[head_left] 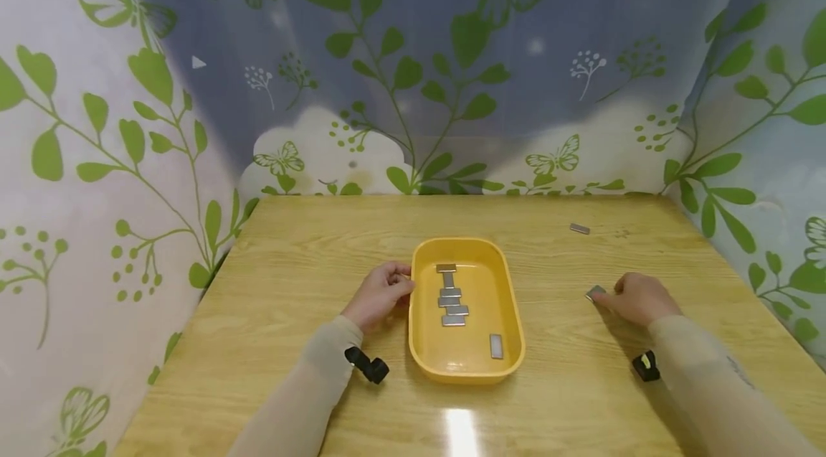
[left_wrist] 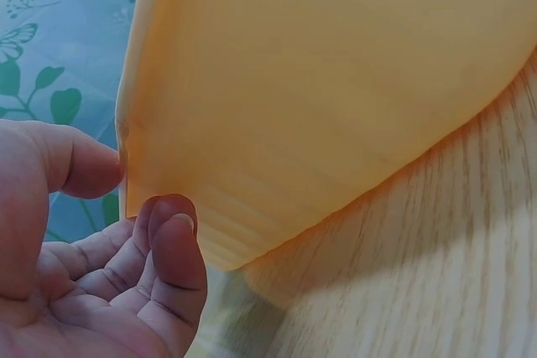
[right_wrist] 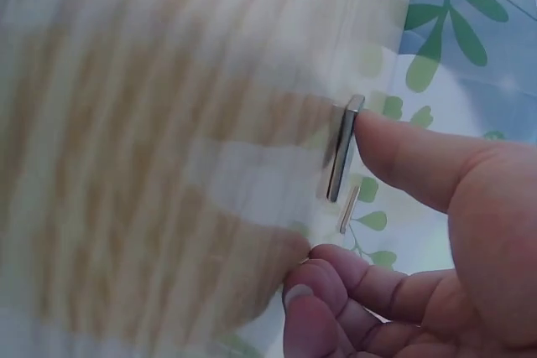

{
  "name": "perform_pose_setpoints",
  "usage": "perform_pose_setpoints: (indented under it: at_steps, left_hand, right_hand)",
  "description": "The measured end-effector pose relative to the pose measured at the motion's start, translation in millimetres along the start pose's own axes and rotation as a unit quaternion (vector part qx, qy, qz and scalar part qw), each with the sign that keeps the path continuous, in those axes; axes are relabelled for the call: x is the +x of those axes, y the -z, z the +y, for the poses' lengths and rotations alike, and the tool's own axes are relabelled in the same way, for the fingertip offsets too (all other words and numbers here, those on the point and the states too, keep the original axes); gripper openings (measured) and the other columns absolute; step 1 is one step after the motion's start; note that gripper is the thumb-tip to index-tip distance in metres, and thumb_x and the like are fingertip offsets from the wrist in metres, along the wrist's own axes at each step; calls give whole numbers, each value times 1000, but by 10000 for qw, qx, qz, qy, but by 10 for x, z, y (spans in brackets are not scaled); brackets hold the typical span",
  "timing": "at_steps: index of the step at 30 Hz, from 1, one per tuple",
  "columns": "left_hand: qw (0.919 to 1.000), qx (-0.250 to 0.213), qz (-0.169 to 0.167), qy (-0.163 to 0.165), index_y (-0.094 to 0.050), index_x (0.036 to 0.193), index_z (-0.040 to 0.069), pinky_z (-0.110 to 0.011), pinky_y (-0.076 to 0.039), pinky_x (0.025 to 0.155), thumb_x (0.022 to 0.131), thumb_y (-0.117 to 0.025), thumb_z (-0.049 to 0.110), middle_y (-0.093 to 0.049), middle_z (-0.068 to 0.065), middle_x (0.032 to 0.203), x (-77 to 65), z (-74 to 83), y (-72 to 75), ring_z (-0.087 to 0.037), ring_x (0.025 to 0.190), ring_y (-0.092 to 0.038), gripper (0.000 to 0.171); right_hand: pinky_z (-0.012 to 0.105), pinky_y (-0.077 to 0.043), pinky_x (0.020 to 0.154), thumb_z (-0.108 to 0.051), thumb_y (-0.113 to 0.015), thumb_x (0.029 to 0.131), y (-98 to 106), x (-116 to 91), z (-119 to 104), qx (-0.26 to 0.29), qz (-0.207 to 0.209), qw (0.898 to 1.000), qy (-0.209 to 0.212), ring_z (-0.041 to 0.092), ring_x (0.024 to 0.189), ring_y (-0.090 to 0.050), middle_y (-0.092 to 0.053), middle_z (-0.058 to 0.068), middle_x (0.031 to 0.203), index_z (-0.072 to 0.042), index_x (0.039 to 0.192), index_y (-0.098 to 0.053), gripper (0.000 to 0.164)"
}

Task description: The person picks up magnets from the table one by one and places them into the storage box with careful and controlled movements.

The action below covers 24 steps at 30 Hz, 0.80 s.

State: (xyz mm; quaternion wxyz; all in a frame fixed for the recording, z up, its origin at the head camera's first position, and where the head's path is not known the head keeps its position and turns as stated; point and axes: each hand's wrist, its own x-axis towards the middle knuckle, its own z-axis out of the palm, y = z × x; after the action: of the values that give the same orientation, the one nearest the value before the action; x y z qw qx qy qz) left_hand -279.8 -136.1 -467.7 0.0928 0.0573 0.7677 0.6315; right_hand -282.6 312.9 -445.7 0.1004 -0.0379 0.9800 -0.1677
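My left hand holds the left rim of a yellow plastic tray. In the left wrist view the thumb touches the rim, and curled fingers lie against the tray's outer wall. At the right, the thumb of my right hand touches a flat, shiny grey metal block on the table. The right wrist view shows the thumb against one end of this metal block, while the other fingers are bent and apart from it. Inside the tray lie several similar metal blocks in an uneven column.
One more metal block sits alone in the tray's lower right corner. Farther back on the right lies another metal block. The wooden table meets leaf-patterned cloth at the back and both sides.
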Motion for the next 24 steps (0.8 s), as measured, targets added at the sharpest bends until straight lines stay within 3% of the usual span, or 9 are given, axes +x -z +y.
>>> perform_pose_setpoints:
  at_steps: [8, 15, 22, 24]
  left_hand:
    - [9999, -101, -76, -3, -51, 126, -5, -45, -52, 76, 93, -58, 9, -59, -10, 88, -21, 10, 9, -23, 80, -58, 37]
    - [9996, -95, -248, -88, -49, 126, -12, -56, -48, 82, 92, -56, 4, -59, -15, 89, -127, 219, 14, -32, 83, -58, 39]
    - [9997, -50, -172, -183, -50, 125, -12, -50, -52, 78, 91, -56, 5, -59, -15, 88, -182, 262, 4, -17, 75, -58, 38]
    - [9997, -71, -175, -152, -49, 126, -11, -52, -51, 80, 91, -57, 5, -59, -13, 87, -184, 268, 4, -18, 75, -58, 38]
  right_hand:
    - [52, -49, 78, -50, -62, 89, -57, 55, -112, 215, 96, 9997, 97, 46, 97, -58, -61, 29, 109, 13, 111, -60, 66]
    - [50, -49, 79, -36, -65, 90, -78, 129, -210, 285, 111, 9989, 359, 40, 96, -59, -62, 25, 107, 9, 108, -62, 48]
    - [52, -49, 81, -34, -63, 91, -134, 141, -292, 390, 137, 9984, 396, 42, 100, -59, -62, 26, 110, 10, 114, -58, 50]
    - [52, -48, 81, -34, -63, 91, -144, 138, -313, 401, 202, 9982, 385, 43, 100, -58, -62, 27, 110, 10, 114, -58, 51]
